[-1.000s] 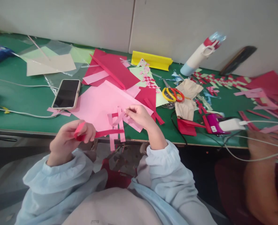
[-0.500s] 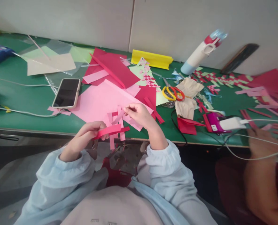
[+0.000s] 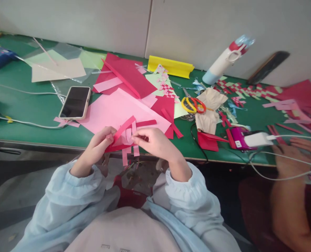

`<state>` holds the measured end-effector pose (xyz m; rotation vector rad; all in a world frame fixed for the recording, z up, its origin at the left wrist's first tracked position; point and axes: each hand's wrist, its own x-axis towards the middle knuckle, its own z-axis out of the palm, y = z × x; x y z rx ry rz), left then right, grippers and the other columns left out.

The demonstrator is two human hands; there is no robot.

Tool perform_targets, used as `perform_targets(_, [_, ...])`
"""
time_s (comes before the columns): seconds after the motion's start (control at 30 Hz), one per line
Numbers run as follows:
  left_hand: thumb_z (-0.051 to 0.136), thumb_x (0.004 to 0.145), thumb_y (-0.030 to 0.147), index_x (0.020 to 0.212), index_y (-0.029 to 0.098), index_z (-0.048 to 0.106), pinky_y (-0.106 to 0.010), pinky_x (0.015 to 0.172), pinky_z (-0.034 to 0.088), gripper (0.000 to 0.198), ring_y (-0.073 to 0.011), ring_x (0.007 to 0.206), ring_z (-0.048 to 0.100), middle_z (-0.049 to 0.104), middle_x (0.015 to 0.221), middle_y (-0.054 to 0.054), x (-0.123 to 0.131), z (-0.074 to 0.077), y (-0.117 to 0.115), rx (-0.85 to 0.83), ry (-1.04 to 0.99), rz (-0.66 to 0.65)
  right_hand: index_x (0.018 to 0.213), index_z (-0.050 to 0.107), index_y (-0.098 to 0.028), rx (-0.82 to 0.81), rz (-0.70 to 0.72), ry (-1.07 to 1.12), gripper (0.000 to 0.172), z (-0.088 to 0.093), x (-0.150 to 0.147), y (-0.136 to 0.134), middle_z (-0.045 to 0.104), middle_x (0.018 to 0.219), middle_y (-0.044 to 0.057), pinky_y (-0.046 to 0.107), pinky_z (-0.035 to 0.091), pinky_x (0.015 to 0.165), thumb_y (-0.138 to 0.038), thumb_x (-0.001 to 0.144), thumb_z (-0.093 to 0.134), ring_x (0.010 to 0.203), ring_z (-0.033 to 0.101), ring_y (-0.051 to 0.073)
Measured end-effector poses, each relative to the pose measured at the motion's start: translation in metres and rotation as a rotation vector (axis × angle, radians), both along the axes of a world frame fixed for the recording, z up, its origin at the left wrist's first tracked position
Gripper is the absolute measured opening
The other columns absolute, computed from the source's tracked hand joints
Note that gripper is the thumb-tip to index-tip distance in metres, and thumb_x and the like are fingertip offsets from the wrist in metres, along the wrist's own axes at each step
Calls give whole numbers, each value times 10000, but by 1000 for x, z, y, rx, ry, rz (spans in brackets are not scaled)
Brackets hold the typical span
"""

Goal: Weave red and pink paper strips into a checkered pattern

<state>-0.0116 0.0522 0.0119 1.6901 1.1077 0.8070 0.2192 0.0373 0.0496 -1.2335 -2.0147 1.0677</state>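
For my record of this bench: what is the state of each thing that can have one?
Left hand: closed on red strip
Right hand: pinching pink strips
Red strip: bent
Phone: face up, screen dark
Scissors: lying down, blade opening unclear
Bottle: standing
Glue gun: lying down
White adapter: plugged into purple block

Free tabletop [image 3: 73,138] beside left hand [image 3: 99,142], phone [image 3: 75,102] obstructing beyond

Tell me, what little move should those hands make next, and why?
Perhaps the left hand should lower the slanting red strip flat against the pink strips: it slants out from that hand at an angle to them, while the right hand is right at the pink strips.
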Motion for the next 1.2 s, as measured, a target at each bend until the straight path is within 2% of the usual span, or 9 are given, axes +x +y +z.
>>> perform_targets(0.13, [479,870,312,793,206,497,-271,563,308,133,-128,607,373,411,667,36,5,2,0,-22,19,100,895,721,-191,98,69,-153,185,0,-17,-18,670,802,24,256,392,691,-244,933,547,725,567,128])
perform_targets(0.27, [503,869,318,832,198,513,-260,566,314,125,-118,609,389,432,687,36,4,-1,1,-20,-7,79,955,735,-228,85,177,-175,233,-5,-19,-32,719,928,35,278,439,768,-402,924,582,868,633,171])
perform_targets(0.33, [505,872,309,843,193,522,-256,574,319,121,-114,612,399,443,695,36,2,-3,0,-14,17,52,980,735,-242,97,119,-186,249,-8,-11,-33,724,953,29,282,453,782,-359,966,516,882,640,168])
perform_targets(0.37, [504,873,302,849,191,526,-256,582,326,116,-114,619,410,453,703,34,1,-3,0,-5,33,41,989,734,-237,124,29,-217,241,-10,-6,-32,721,962,36,289,457,792,-330,969,512,883,638,172])
perform_targets(0.47, [501,871,280,865,187,537,-259,623,357,101,-122,662,455,495,741,24,-2,-5,0,57,85,9,1044,726,-197,203,-140,-411,207,-20,10,-27,686,969,87,339,463,836,-287,933,576,968,614,229])
perform_targets(0.63, [507,869,277,886,188,561,-269,677,389,105,-135,707,494,547,791,10,-6,-7,-2,139,165,-2,1154,696,-195,245,-137,-498,302,-36,13,-16,645,976,92,359,479,847,-324,885,650,990,594,246])
perform_targets(0.8, [519,850,275,873,185,575,-273,668,410,109,-139,699,516,580,784,3,-9,-5,-5,143,176,10,1071,716,-189,252,-126,-529,245,-42,7,-9,630,953,82,350,480,822,-299,854,692,979,583,241])
perform_targets(0.97, [513,871,296,888,187,578,-296,724,432,129,-154,753,548,606,817,-14,-12,-3,-6,173,211,3,1012,709,-191,256,-120,-531,191,-40,6,-3,630,964,78,350,477,817,-288,848,700,981,581,236])
perform_targets(1.2, [503,864,256,889,188,572,-282,699,446,100,-152,749,567,619,827,-17,-13,-3,-6,183,209,-29,1156,662,-189,279,-131,-556,277,-29,-4,22,627,1032,107,374,480,856,-271,892,641,1043,570,263])
